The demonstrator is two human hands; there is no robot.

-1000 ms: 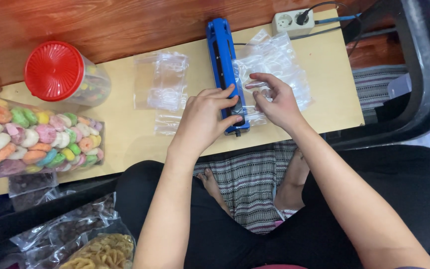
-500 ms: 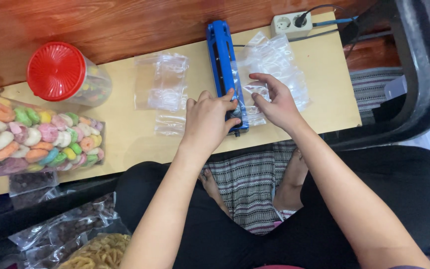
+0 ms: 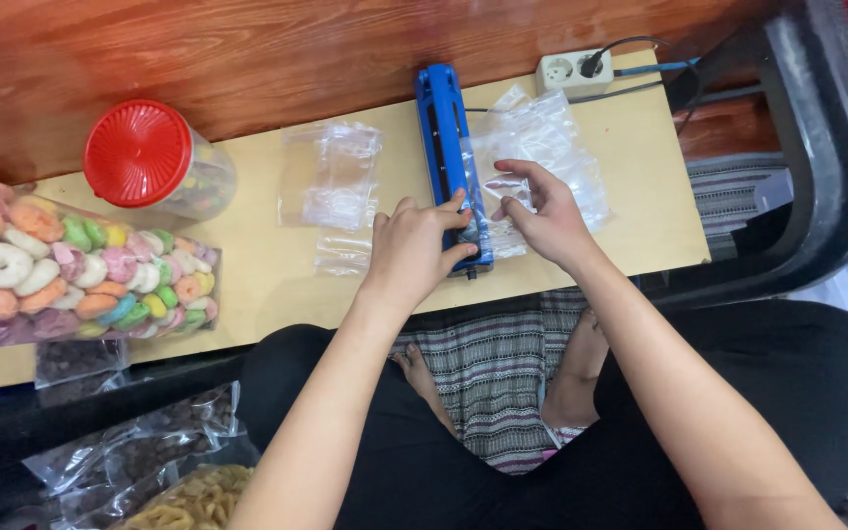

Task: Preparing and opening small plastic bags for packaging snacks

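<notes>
The left hand (image 3: 412,247) rests palm down on the near end of the blue bag sealer (image 3: 453,162), fingers curled over its bar. The right hand (image 3: 539,211) lies just beside it at 3 o'clock, fingers spread narrow and pinching the edge of a clear plastic bag (image 3: 542,157) fed under the bar. The sealer lies lengthwise on the yellow bench (image 3: 267,275), running toward 12 o'clock. At 1 o'clock from the hands, a white power socket (image 3: 575,71) carries a dark plug and cable. At 9 to 10 o'clock, empty clear bags (image 3: 338,186) lie flat. Farther at 10 o'clock stands a red-lidded jar (image 3: 144,157). At 9 o'clock, a large bag of coloured ring snacks (image 3: 71,270) occupies the bench edge.
</notes>
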